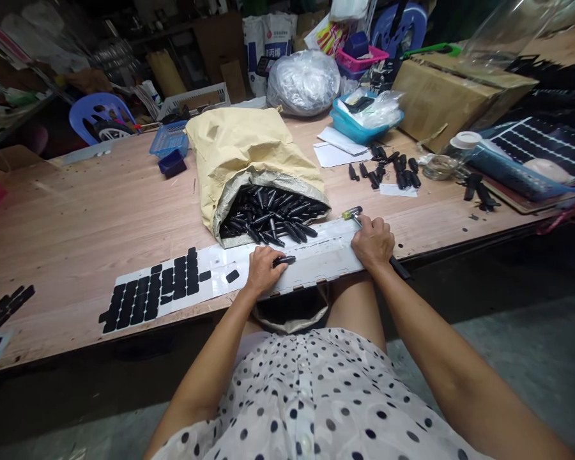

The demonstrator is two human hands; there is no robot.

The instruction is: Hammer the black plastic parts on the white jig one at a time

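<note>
My left hand (263,271) is closed on a small black pen-shaped part (284,260), held low over a pale board (316,260) at the table's front edge. In my right hand (374,243) is a small hammer (352,213) with a yellowish end on its head; its dark handle comes out below the fist. Just beyond the left hand, a yellow paper sack (249,140) lies with its mouth towards me, and many similar black parts (273,214) spill out of it. Left of that hand are sheets of black stickers (144,294), with one loose black piece (232,276) nearby.
Short black pieces (402,172) lie scattered at the right, near white paper (340,153). Behind them stand a blue basket (364,131) and a cardboard box (450,96). A dark blue box (171,164) sits left of the sack. Below the board, an open sack (292,316) is between my legs.
</note>
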